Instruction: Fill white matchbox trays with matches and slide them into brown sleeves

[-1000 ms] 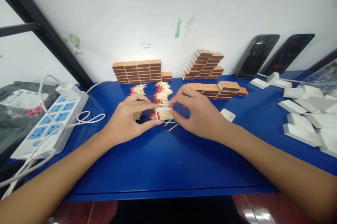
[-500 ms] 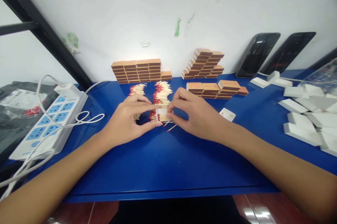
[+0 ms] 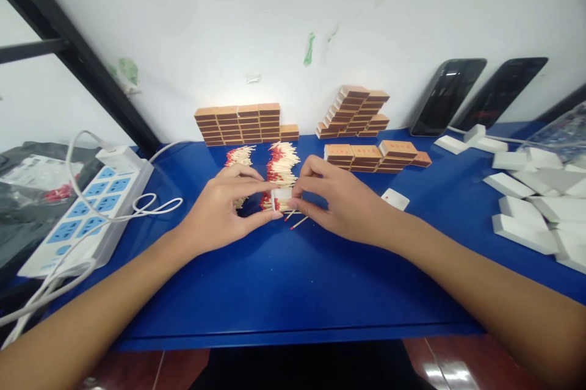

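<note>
Both my hands meet over the middle of the blue table. My left hand pinches the left end of a small white matchbox tray filled with red-tipped matches. My right hand grips the tray's right end, fingers curled over it. Just behind lie heaps of loose matches, and a smaller heap sits to the left. Two stray matches lie on the table under my right hand.
Stacks of orange matchboxes stand along the white wall. A white tray lies right of my hand; several white trays fill the right side. A power strip with cable sits left. Dark phones lean on the wall.
My right hand has slid a little to the left along the tray, covering more of it. The left hand has stayed put.
</note>
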`<state>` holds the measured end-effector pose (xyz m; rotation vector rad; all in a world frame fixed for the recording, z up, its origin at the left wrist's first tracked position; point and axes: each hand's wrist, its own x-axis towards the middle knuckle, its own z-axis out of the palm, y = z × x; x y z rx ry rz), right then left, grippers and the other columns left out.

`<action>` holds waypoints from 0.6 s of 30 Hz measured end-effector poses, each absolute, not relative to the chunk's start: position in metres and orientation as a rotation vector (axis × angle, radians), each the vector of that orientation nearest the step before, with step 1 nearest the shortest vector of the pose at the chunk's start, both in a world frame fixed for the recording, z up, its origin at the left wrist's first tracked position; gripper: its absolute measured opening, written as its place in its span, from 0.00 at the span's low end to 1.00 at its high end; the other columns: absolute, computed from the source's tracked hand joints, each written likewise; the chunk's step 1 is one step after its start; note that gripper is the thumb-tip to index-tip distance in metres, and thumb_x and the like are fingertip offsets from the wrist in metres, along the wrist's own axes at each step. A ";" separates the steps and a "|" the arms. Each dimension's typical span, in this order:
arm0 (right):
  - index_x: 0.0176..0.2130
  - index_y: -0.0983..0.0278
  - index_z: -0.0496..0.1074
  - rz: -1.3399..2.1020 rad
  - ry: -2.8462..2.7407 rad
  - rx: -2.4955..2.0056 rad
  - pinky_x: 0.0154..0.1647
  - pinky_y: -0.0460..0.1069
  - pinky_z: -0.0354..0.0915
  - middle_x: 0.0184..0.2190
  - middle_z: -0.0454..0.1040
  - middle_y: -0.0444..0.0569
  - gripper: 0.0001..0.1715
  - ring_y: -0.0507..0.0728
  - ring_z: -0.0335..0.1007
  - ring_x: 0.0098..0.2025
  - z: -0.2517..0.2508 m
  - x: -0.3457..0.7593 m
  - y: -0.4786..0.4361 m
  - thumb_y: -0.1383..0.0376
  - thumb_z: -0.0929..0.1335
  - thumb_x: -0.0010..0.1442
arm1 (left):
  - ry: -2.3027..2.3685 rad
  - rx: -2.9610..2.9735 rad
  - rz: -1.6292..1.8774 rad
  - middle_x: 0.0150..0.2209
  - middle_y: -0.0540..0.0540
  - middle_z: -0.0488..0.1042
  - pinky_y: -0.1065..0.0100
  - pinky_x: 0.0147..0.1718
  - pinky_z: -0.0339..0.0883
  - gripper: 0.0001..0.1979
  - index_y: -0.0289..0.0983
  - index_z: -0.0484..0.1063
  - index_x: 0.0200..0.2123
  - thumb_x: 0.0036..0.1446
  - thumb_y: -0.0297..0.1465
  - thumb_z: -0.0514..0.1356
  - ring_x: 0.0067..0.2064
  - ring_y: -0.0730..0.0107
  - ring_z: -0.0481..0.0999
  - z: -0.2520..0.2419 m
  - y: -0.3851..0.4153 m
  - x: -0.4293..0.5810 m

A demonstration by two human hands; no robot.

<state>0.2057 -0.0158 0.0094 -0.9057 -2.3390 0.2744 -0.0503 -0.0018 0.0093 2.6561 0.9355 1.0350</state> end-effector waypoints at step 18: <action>0.38 0.60 0.77 0.668 -2.543 -1.034 0.34 0.50 0.64 0.40 0.73 0.47 0.04 0.53 0.68 0.34 0.016 0.218 -0.012 0.62 0.72 0.67 | 1.104 2.681 1.105 0.46 0.42 0.83 0.55 0.53 0.76 0.19 0.40 0.83 0.49 0.56 0.40 0.74 0.51 0.57 0.79 0.009 0.007 -0.056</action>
